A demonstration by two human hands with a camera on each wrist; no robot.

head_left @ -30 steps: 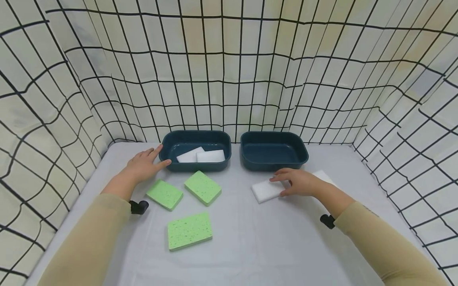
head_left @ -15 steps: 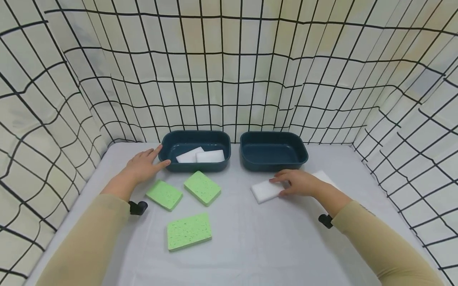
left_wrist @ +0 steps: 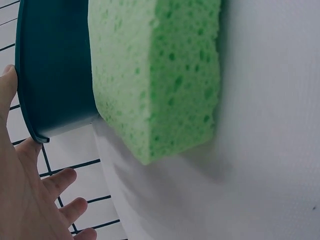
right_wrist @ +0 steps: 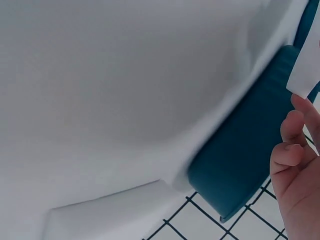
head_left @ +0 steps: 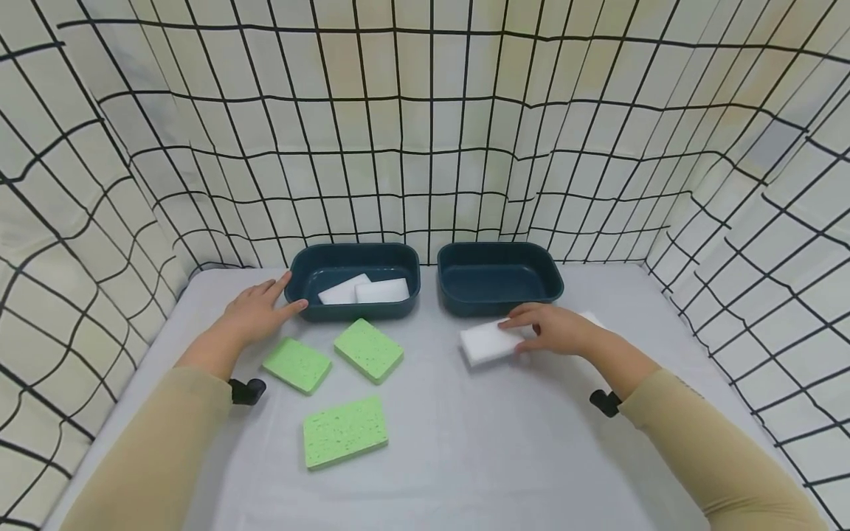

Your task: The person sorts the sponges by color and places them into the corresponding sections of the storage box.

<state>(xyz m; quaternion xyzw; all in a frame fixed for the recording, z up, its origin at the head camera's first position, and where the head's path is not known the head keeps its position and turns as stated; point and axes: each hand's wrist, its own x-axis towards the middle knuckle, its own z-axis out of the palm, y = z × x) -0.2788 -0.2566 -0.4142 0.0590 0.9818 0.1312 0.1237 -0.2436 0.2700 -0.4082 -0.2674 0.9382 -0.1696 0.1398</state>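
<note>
My left hand (head_left: 251, 313) rests at the left end of a dark teal bin (head_left: 358, 313), thumb and index finger against its rim and the other fingers spread. Inside that bin lie two white sponges (head_left: 382, 290). On the right, my right hand (head_left: 554, 330) pinches a white sponge (head_left: 488, 343) between thumb and fingers. It is tilted, just in front of a second teal bin (head_left: 498, 302) with nothing visible in it. In the right wrist view, this sponge (right_wrist: 305, 65) shows at the fingertips. Another white sponge (head_left: 591, 318) lies mostly hidden behind the right hand.
Three green sponges lie on the white table: one (head_left: 297, 365) near the left forearm, one (head_left: 369, 350) before the left bin, one (head_left: 345, 433) closer to the front. A black wire grid (head_left: 432, 147) over pale cloth encloses the back and sides.
My right hand has raised and tilted the white sponge slightly off the table. The left hand keeps its place at the bin; the head view has shifted a little.
</note>
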